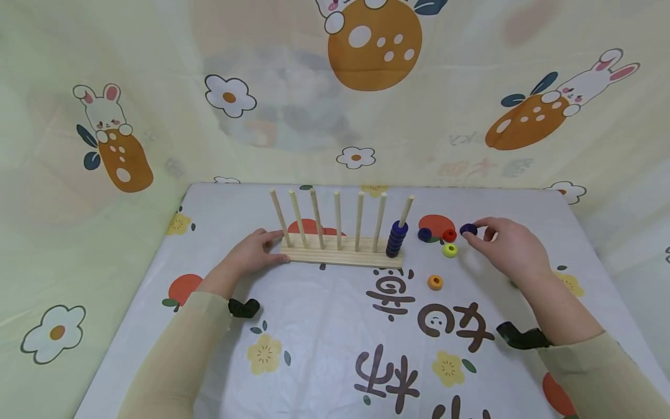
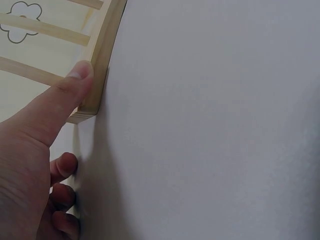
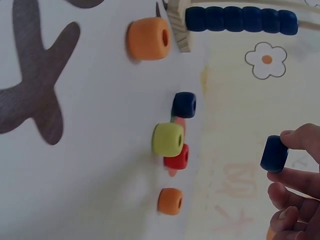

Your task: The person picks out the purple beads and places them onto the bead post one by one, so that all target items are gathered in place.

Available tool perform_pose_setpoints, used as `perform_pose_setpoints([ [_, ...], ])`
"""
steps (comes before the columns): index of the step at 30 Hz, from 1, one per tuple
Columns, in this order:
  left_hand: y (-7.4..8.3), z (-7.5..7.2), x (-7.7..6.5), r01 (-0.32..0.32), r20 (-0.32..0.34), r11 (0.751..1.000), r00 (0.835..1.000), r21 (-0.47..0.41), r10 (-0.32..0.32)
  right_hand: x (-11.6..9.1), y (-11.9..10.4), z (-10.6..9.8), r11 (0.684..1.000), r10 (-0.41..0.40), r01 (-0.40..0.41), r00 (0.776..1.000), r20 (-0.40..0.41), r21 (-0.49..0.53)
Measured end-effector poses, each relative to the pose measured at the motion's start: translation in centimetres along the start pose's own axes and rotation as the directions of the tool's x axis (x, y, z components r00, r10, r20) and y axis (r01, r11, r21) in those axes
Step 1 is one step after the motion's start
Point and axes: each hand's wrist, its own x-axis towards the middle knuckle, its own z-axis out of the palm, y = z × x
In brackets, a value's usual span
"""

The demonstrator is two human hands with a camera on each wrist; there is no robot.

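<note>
A wooden peg board (image 1: 342, 256) with a row of upright pegs stands on the table, and several dark blue beads (image 1: 396, 240) are stacked on its rightmost peg. My left hand (image 1: 256, 253) grips the board's left end, its thumb (image 2: 75, 82) along the front edge. Between thumb and fingertips, my right hand (image 1: 510, 247) pinches a dark blue bead (image 3: 274, 154), held above the table to the right of the board. Close by lie a blue bead (image 1: 424, 234), a red bead (image 1: 449, 235), a yellow-green bead (image 1: 449, 250) and an orange bead (image 1: 435, 282).
A second orange bead (image 3: 170, 201) shows in the right wrist view, beyond the red one. The printed tablecloth (image 1: 314, 326) has fruit, flowers and brown lettering. Behind the table hangs a patterned curtain (image 1: 293, 134).
</note>
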Motion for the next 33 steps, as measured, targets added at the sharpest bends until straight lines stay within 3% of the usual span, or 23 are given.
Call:
perform_pose_setpoints([
  [7,0.1,-0.1,-0.1,-0.008,0.004,1.000,1.000,0.000,0.008,-0.3,-0.9,-0.7,1.000,-0.027,0.027,0.999,-0.043,0.011],
  [33,-0.1,0.0,0.0,-0.007,0.010,1.000,1.000,-0.005,0.007,-1.2,-5.2,-3.6,0.998,-0.067,0.068,0.995,-0.068,0.010],
])
